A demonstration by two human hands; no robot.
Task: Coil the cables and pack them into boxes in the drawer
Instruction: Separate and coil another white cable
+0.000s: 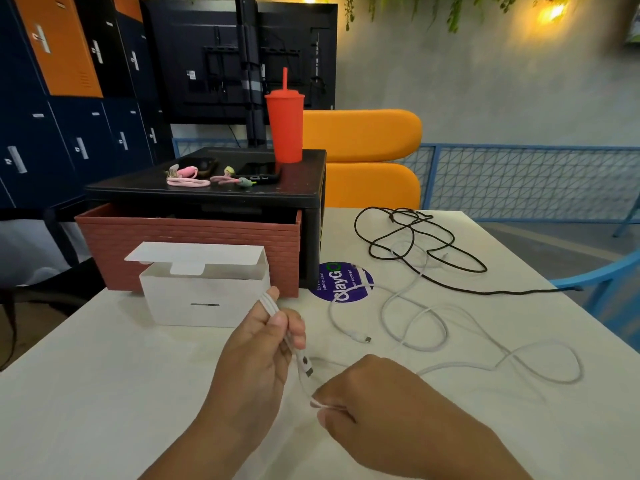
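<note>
My left hand [261,344] pinches a few folded strands of the white cable [450,308], its plug hanging just below my fingers. Lower right of it, my right hand [374,407] grips a further stretch of the same cable. The rest of it lies in loose loops on the table to the right. A black cable [415,244] sprawls uncoiled behind it. An open white box [204,299] stands in front of the brown drawer [194,251], which is pulled out of a black unit [207,192].
On the black unit stand a red tumbler with a straw [284,126], pink cables [188,181] and dark phones. A round purple sticker [344,282] is on the white table [104,368]. Orange seats, blue railing and a blue chair [609,289] lie beyond the table's edges.
</note>
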